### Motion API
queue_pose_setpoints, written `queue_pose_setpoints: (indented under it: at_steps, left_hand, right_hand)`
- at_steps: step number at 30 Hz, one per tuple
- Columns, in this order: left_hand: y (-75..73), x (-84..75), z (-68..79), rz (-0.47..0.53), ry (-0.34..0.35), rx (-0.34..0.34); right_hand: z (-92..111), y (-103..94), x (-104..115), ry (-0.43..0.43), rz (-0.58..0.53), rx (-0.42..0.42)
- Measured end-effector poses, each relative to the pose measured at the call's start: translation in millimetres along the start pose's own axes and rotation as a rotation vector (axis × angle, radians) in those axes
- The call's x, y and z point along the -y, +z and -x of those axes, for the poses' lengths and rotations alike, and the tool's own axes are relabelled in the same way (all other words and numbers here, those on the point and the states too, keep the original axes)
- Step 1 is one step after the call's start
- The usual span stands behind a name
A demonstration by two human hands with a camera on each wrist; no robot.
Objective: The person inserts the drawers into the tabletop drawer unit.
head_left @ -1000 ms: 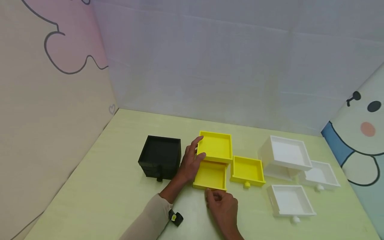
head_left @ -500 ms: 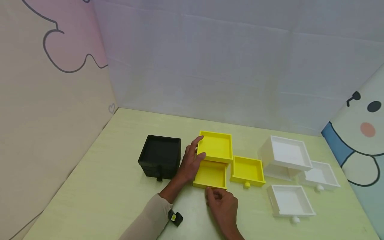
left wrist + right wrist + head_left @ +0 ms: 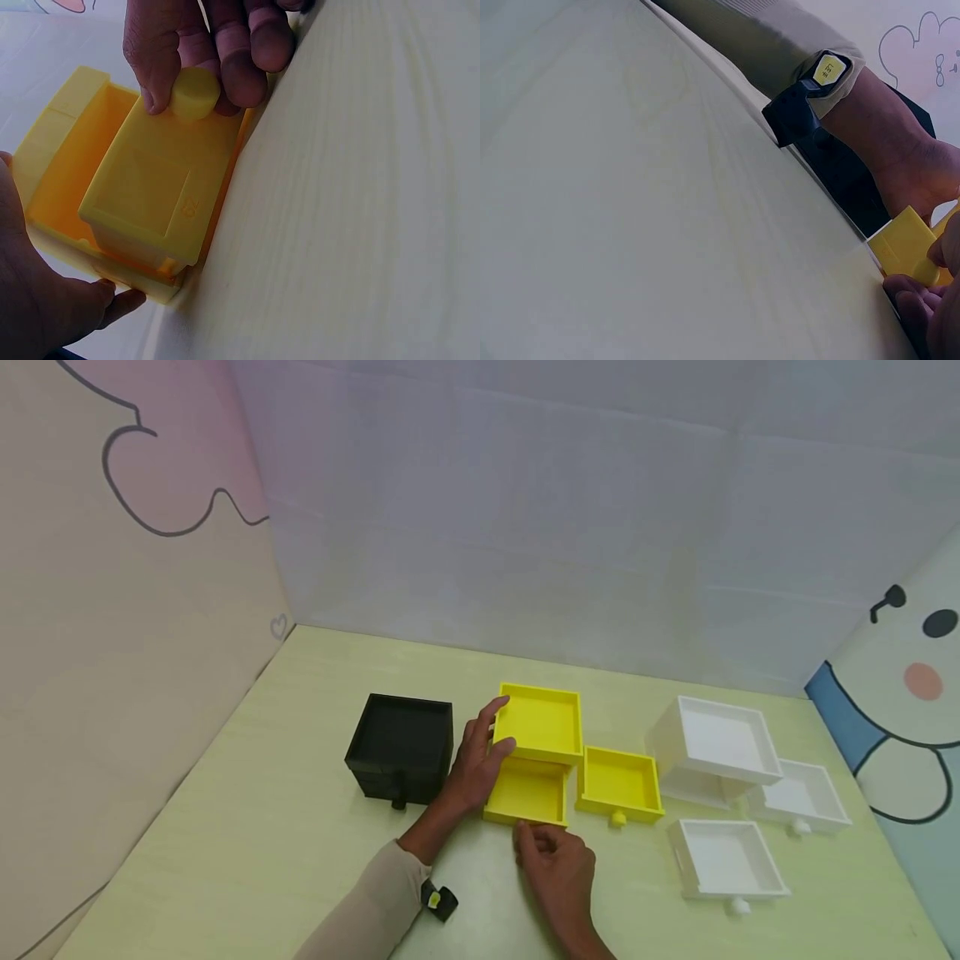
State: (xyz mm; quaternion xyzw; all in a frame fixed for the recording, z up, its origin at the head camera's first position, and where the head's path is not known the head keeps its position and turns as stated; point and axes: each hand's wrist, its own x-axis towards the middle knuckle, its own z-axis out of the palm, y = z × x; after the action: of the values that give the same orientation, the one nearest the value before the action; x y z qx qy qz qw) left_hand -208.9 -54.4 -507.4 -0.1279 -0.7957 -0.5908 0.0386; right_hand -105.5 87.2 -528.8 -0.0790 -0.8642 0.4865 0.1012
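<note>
A small yellow cabinet (image 3: 538, 722) with a shallow recessed top stands mid-table. From its lower part a yellow drawer (image 3: 527, 792) juts out toward me. My left hand (image 3: 474, 768) grips the cabinet's left side, thumb at the front and a finger up at the top rim. In front of the drawer, my right hand (image 3: 558, 870) pinches its round knob (image 3: 195, 93), which shows between thumb and fingers in the left wrist view. Beside the cabinet's opening, another yellow drawer (image 3: 618, 779) with a knob lies on the table to the right.
Close to the left hand stands a black cabinet (image 3: 402, 735) with a black knob at its front. A white cabinet (image 3: 726, 739) is at the right, with one white drawer (image 3: 804, 793) beside it and another white drawer (image 3: 731, 860) in front. Fabric walls border the table.
The pinched yellow drawer has slid slightly farther into the yellow cabinet, my right hand moving with it. My left hand keeps its grip on the cabinet.
</note>
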Motion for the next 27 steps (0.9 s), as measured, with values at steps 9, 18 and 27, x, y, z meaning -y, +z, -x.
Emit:
queue_pose_setpoints:
  at_steps: [9,18,27]
  left_hand:
    - [0.2,0.8,-0.3,0.003,0.014,-0.003]
    - [-0.5,0.1,-1.2,-0.001,0.023,-0.004]
    - [0.0,-2.0,-0.8,-0.001,0.004,-0.003]
  right_hand:
    - [-1.3,0.8,1.3,0.052,-0.008,0.012]
    - [-3.2,1.6,1.7,0.029,0.000,-0.010]
    - [-4.2,1.7,3.0,0.025,-0.034,-0.010]
